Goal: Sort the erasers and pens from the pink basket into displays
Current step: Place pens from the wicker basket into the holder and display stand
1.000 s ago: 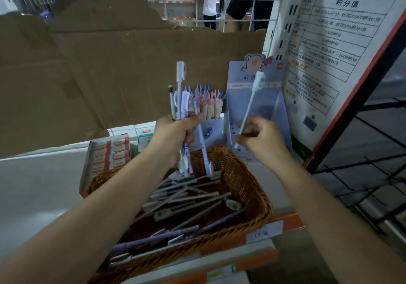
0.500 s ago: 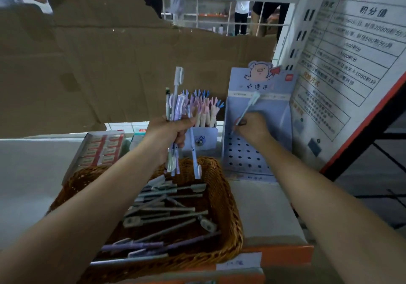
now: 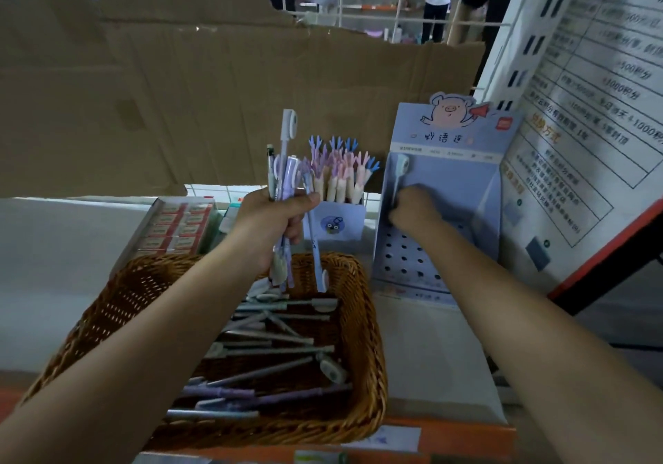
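Right hand (image 3: 412, 208) has carried the single pen (image 3: 400, 176) across from over the basket (image 3: 369, 338) to the blue display (image 3: 455, 183). It pinches the pen's lower end, pen upright over the holed tray, so I read it as being seated. Left hand (image 3: 272, 223) grips a bundle of pens (image 3: 285, 176) above the basket, and plenty more lie inside.

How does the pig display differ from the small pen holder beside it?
The pig display is taller and its holed tray is nearly bare: just one pen, held by the right hand. The small pen holder is lower and packed with hand-topped pens. Both are pale blue card, behind the basket.
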